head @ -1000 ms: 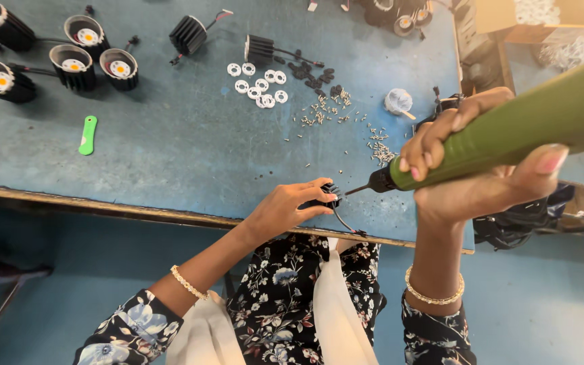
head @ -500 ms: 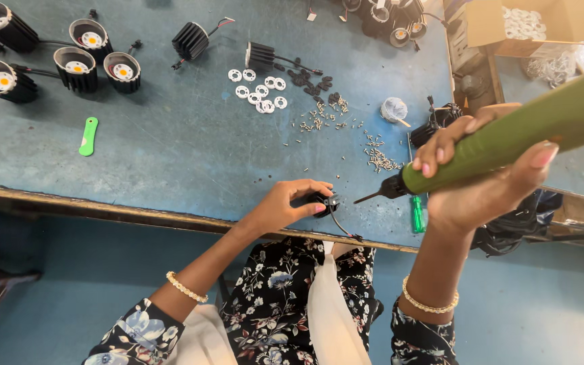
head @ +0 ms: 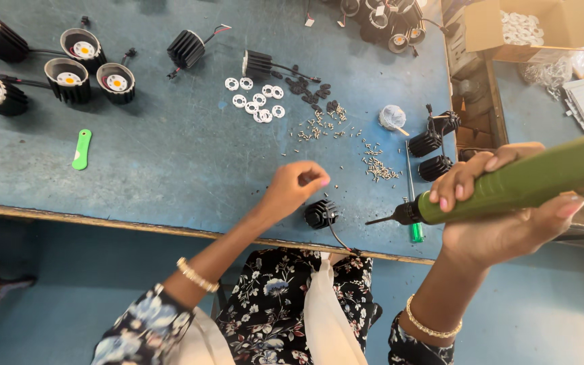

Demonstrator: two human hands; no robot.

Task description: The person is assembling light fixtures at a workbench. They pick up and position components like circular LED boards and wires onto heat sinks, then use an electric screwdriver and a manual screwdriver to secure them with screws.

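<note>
Head camera looking down, we see our left hand [head: 297, 186] with its fingertips pinched together above the blue table [head: 170, 169]; whether something tiny sits between them we cannot tell. Just beside that hand, near the table's front edge, lies a small black finned housing [head: 321, 213], free of our fingers, with a dark wire trailing off the edge toward our lap. Our right hand [head: 501, 213] is wrapped tight around a green electric screwdriver [head: 542, 182], fingers clamped over the barrel and thumb beneath, and its dark bit points left toward the housing without touching it. A green-handled screwdriver [head: 415, 230] lies on the table under the bit. Further out, loose small screws [head: 380, 169] are scattered between a cluster of white rings [head: 258, 101] and two more black housings [head: 430, 154] at the right. A green plastic tool [head: 82, 149] lies well apart on the left, and beyond it stand four round lamp units [head: 69, 78] with pale centres. A cardboard box [head: 542, 27] sits past the table's far right corner.
</note>
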